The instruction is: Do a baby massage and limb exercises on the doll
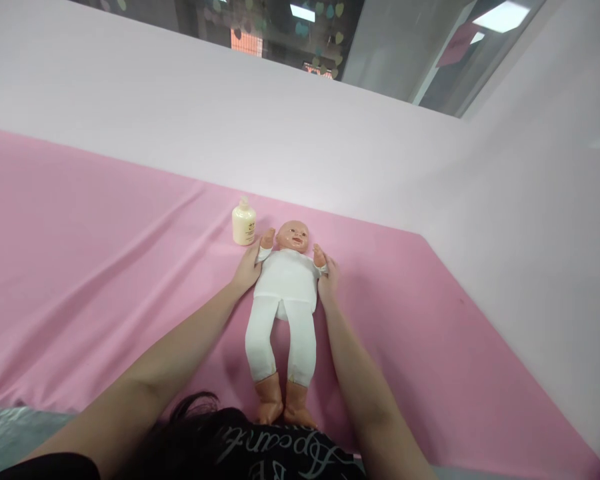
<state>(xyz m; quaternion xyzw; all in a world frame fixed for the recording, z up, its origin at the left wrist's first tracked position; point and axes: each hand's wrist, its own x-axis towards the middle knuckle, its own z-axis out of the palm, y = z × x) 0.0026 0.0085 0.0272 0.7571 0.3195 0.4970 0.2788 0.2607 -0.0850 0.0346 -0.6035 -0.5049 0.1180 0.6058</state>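
Observation:
On its back on the pink sheet (390,320) lies a baby doll (287,277) in a white top and white trousers, its head away from me and its feet close to my shirt. My left hand (249,268) wraps round the doll's arm on the left side, near the cuff. Round the other arm, on the right side, closes my right hand (329,280). Both small doll hands stick out above my grip. Parts of my fingers are hidden behind the sleeves. A cream-coloured pump bottle (244,223) stands upright just beyond my left hand.
A white wall (180,113) rises behind the sheet and along the right side. Above it is a window (290,33) with heart-shaped stickers. Folds (105,287) run through the sheet on the left.

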